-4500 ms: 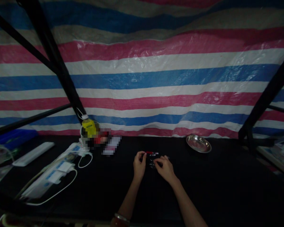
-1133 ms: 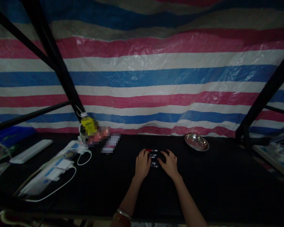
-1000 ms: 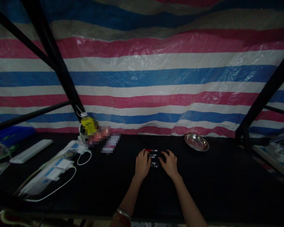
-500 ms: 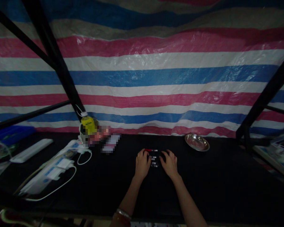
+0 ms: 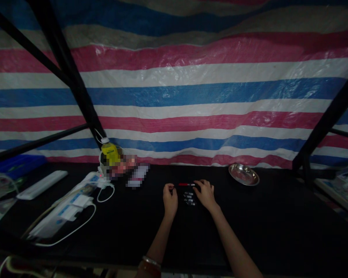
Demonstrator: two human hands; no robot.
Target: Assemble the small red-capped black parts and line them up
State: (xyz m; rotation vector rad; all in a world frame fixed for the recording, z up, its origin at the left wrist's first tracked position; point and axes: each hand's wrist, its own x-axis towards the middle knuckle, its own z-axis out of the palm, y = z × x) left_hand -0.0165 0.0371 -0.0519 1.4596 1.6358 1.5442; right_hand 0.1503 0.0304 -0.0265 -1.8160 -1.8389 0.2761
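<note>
Presently: Red Pen (image 5: 184, 184) Pinched at Both Ends

Dark, pale-marked items (image 5: 189, 197) are grouped on the black table (image 5: 266, 227), just nearer the wearer than the pen. The pen's ends are gripped and partly covered by the left hand (image 5: 170, 199) and right hand (image 5: 205, 193). A cabled power strip (image 5: 39, 233) is set well left. A yellow, white-capped bottle (image 5: 111, 154) is partly obscured by pixelation; the shiny inner floor of a metal dish (image 5: 243, 177) is exposed.

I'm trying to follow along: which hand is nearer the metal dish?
Right: the metal dish lies ahead and right of the right hand; the left hand is farther left.
</note>
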